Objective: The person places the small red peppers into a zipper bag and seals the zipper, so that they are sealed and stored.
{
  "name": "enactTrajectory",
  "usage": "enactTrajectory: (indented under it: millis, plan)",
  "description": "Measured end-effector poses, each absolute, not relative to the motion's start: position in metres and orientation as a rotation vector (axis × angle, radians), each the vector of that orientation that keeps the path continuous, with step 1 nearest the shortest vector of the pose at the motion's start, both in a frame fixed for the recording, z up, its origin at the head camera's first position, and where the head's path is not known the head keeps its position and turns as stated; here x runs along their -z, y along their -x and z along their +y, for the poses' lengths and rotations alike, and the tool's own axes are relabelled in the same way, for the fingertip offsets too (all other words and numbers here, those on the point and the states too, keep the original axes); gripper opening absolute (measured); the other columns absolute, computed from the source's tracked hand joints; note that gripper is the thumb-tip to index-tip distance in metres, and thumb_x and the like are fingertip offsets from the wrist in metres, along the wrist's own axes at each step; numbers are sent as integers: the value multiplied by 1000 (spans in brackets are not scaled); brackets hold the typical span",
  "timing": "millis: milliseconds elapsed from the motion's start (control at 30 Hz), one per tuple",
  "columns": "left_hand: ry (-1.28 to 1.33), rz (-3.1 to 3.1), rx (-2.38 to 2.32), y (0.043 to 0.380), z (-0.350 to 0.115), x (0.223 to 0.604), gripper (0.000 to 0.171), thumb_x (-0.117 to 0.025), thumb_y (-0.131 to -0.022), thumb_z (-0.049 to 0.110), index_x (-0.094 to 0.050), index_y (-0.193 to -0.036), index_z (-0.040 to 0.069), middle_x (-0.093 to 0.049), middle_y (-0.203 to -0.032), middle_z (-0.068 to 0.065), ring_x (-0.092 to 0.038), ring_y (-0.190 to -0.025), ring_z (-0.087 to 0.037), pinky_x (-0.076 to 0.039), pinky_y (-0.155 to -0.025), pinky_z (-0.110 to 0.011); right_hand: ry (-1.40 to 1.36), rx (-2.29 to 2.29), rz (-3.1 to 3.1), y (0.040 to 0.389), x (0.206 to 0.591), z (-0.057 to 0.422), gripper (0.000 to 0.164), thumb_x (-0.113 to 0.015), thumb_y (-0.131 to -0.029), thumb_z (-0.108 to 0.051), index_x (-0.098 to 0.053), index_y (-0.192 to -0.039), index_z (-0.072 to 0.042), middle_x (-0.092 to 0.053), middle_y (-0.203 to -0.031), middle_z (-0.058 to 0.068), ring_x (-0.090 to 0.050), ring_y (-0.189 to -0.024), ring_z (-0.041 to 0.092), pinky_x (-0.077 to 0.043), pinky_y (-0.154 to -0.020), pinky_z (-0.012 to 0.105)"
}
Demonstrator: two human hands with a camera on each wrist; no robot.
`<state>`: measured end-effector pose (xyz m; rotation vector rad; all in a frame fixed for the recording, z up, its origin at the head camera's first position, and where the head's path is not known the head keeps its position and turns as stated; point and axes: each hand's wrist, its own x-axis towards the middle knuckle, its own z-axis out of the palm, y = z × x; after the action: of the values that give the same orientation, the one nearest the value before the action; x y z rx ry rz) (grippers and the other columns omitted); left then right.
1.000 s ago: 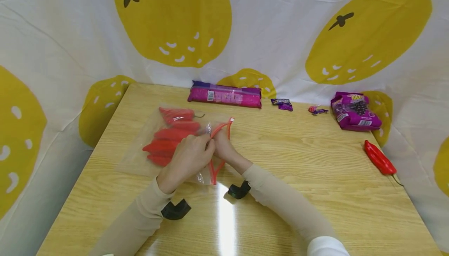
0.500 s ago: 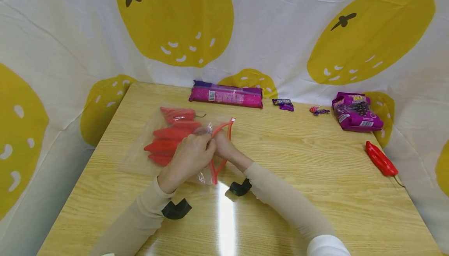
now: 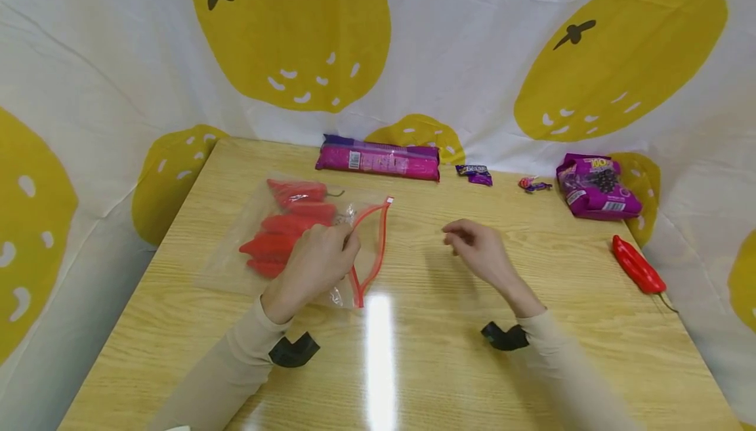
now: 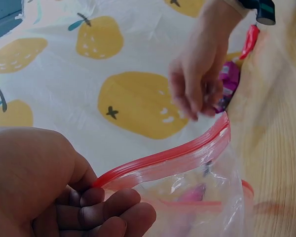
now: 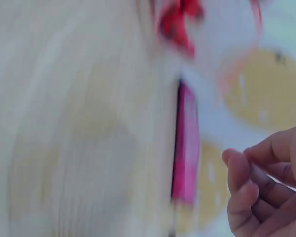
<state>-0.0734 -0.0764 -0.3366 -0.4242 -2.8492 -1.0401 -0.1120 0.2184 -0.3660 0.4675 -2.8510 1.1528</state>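
A clear zip bag (image 3: 221, 267) with a red zip edge (image 4: 163, 157) lies on the left of the table, its mouth spread apart toward the right. Several red peppers (image 3: 273, 246) lie inside it. My left hand (image 3: 313, 260) pinches the upper zip edge between thumb and fingers, partly covering the peppers. Right of the bag, my right hand (image 3: 481, 250) hovers over the table with loosely curled fingers and nothing in them. In the right wrist view the thumb and index fingertip come close together. One more red pepper (image 3: 636, 266) lies at the table's right edge.
Along the back edge lie a long pink-purple packet (image 3: 378, 161), small purple-wrapped sweets (image 3: 474, 174), another small red and purple wrapped piece (image 3: 534, 185) and a purple pack (image 3: 599, 187). A patterned cloth (image 3: 461, 44) hangs behind the wooden table (image 3: 437, 365).
My right hand has come out of the bag's mouth and moved right, without anything in it. The left hand keeps its pinch on the bag's edge in the same place.
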Motion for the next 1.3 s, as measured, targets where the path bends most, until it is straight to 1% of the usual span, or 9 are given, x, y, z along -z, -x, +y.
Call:
enactTrajectory:
  millis: [133,233,367,533,667,867,967,1133,1300]
  plan:
    - [433,-2823,1033,74,-77,337,32,-45,-89,17,-45,-57,13,-39,-45,4,-38,-37,-8,-29,-35,-23,-245,-789,-2803,120,366,297,20,-55,-89,-13,-65,-103,-4,-68,-86,12,-62,-70,25,-46,-58,29]
    - [439,-2824,1048,74,-77,337,32,-45,-89,17,-46,-58,14,-39,-45,4,-38,-37,-8,-29,-35,-22,-77,-568,-2803,122,367,358,25,-53,-87,-13,-63,-106,1,-65,-92,20,-60,-79,32,-44,-64,39]
    - [443,-2825,1058,74,-77,338,32,-45,-89,16,-45,-58,13,-39,-45,4,-37,-36,-7,-28,-34,-21,141,-382,-2830,117,367,429,35,-48,-83,-11,-57,-111,7,-56,-102,32,-51,-89,46,-38,-69,54]
    - [438,-2825,1065,73,-77,338,32,-45,-89,16,-44,-57,13,-38,-44,5,-36,-36,-7,-27,-34,-20,428,-240,-2944,105,369,487,48,-46,-85,-18,-44,-123,12,-41,-109,40,-38,-96,55,-31,-74,60]
    - [435,-2822,1061,73,-77,338,32,-45,-89,15,-44,-57,13,-37,-44,5,-36,-36,-7,-27,-34,-21,548,-125,-3059,96,372,511,51,-46,-84,-19,-40,-121,16,-39,-103,42,-37,-91,57,-31,-71,59]
    - [437,-2820,1072,72,-76,338,32,-46,-89,15,-44,-57,12,-36,-45,5,-35,-36,-8,-26,-35,-21,386,22,-3129,88,382,531,32,-46,-80,-18,-51,-77,14,-49,-72,36,-47,-68,53,-32,-57,49]
    - [434,-2821,1075,73,-77,338,32,-46,-89,15,-44,-57,13,-36,-45,5,-35,-36,-8,-26,-35,-21,392,36,-3131,87,383,532,31,-49,-79,-18,-53,-78,13,-49,-72,36,-46,-68,52,-31,-58,49]
    - [424,-2825,1071,73,-77,338,32,-46,-89,16,-44,-57,13,-36,-44,5,-34,-36,-7,-25,-34,-21,456,-49,-3101,87,385,532,35,-58,-74,-16,-50,-95,11,-52,-77,35,-47,-68,49,-29,-59,50]
    - [421,-2839,1090,73,-77,338,31,-45,-89,16,-45,-58,13,-36,-45,4,-35,-36,-8,-25,-34,-20,546,-111,-3117,85,386,530,37,-55,-75,-13,-45,-102,10,-52,-83,37,-45,-69,53,-27,-58,51]
